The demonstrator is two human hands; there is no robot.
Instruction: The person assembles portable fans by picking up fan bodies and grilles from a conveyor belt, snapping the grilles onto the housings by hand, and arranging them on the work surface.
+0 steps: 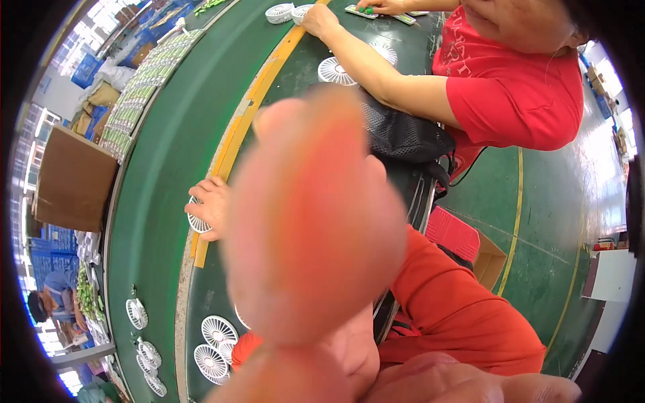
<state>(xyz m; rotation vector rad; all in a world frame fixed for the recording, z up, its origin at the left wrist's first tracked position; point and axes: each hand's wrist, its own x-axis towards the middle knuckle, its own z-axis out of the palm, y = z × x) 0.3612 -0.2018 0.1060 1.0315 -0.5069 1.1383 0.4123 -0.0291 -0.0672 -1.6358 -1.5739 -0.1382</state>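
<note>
A large, out-of-focus hand fills the middle of the view; I take it to be my left hand. Its blur hides whether its fingers hold anything. Behind it, at the yellow-edged side of the green conveyor belt, my right hand has its fingers curled over a round white fan grille. The arm behind that hand is covered by the blurred one. Several more white fan grilles lie on the dark work surface at the lower left, partly overlapping.
Fan pieces rest on the green belt. A co-worker in a red shirt reaches over the far end of the table. A black mesh bag sits beside them. Across the belt stands a cardboard box.
</note>
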